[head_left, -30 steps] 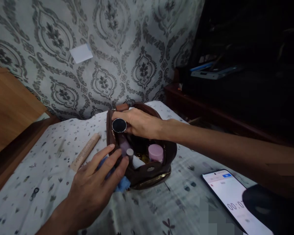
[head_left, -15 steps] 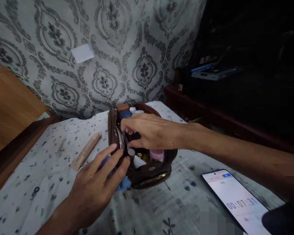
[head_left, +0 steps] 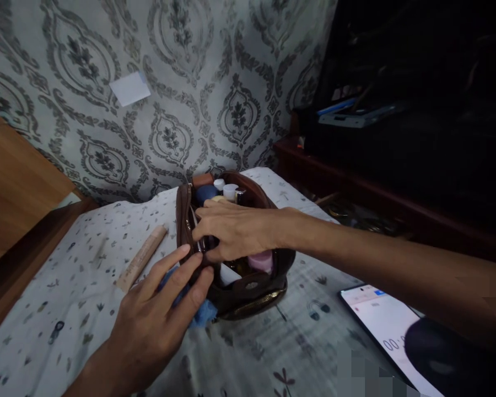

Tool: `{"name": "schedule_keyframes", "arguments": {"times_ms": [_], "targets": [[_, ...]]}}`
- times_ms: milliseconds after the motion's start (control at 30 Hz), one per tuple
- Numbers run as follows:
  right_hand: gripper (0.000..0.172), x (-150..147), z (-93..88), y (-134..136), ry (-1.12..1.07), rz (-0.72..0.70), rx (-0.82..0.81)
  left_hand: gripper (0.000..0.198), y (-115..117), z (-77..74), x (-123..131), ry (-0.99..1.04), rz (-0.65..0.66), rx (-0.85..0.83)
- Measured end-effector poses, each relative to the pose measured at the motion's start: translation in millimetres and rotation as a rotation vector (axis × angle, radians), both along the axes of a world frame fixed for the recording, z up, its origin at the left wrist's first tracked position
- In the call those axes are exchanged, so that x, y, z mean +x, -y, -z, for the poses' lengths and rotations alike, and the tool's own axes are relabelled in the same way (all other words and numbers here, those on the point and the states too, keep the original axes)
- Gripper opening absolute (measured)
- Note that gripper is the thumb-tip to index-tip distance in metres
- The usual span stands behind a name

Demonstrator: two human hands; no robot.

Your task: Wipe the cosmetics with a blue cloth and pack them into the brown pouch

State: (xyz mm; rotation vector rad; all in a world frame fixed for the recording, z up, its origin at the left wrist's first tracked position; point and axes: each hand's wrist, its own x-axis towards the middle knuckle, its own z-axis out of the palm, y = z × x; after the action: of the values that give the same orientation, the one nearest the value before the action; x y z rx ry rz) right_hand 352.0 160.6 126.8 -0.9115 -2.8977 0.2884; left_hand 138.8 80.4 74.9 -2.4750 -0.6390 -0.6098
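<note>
brown bag around right grip

There are two hands, one bag, one tube, one phone and two white caps.

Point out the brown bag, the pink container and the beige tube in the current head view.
Brown bag (head_left: pixel 244 296): head view, on its near outer wall.
Pink container (head_left: pixel 262 262): head view, on its visible near side.
Beige tube (head_left: pixel 143 257): head view, mid-body.
</note>
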Motion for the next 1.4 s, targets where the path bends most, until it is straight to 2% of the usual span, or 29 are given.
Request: {"name": "schedule_keyframes", "arguments": {"times_ms": [200, 300, 567, 767, 900, 967, 1067, 1167, 1267, 1333, 1400], "targets": [[0.011, -0.3, 7.8, 3.6, 0.012, 0.095, 0.123, 0.035, -1.6, 0.5, 0.3, 0.003, 0.019, -0.003], [0.013, 0.8, 9.6, 4.3, 0.000, 0.104, 0.123, 0.034, -2.1, 0.1, 1.1, 0.007, 0.018, 0.004], [0.016, 6.4, 9.8, 3.2, -0.274, 0.326, 0.109, 0.036, -4.5, 0.8, -1.5, 0.001, 0.021, 0.011], [0.017, 16.1, 0.7, 15.9, -0.415, 0.390, 0.080, 0.041, -6.4, 3.8, -2.4, 0.020, 0.035, -0.078], [0.018, 24.9, 1.4, 25.5, -0.504, 0.467, 0.115, 0.044, -6.6, -0.6, -5.1, 0.167, 0.053, -0.240], [0.023, 30.4, 5.9, 30.0, -0.557, 0.485, 0.155, 0.042, -13.3, -4.9, -11.6, 0.294, -0.010, -0.261], [0.039, 38.5, 13.2, 38.2, -0.615, 0.455, 0.197, 0.033, -37.7, -6.0, -30.4, 0.478, -0.188, -0.243], [0.038, 44.0, 16.8, 49.4, -0.642, 0.408, 0.223, 0.038, -71.1, 9.3, -57.3, 0.549, -0.401, -0.284], [0.027, 44.7, 16.5, 65.0, -0.670, 0.419, 0.278, 0.047, -94.1, 38.1, -82.1, 0.418, -0.649, -0.407], [0.024, 41.3, 15.4, 79.0, -0.712, 0.434, 0.322, 0.052, -98.3, 56.1, -92.4, 0.209, -0.834, -0.561], [0.021, 33.5, 14.6, 96.3, -0.769, 0.417, 0.343, 0.055, -95.3, 67.2, -98.3, 0.056, -0.929, -0.631]]}}
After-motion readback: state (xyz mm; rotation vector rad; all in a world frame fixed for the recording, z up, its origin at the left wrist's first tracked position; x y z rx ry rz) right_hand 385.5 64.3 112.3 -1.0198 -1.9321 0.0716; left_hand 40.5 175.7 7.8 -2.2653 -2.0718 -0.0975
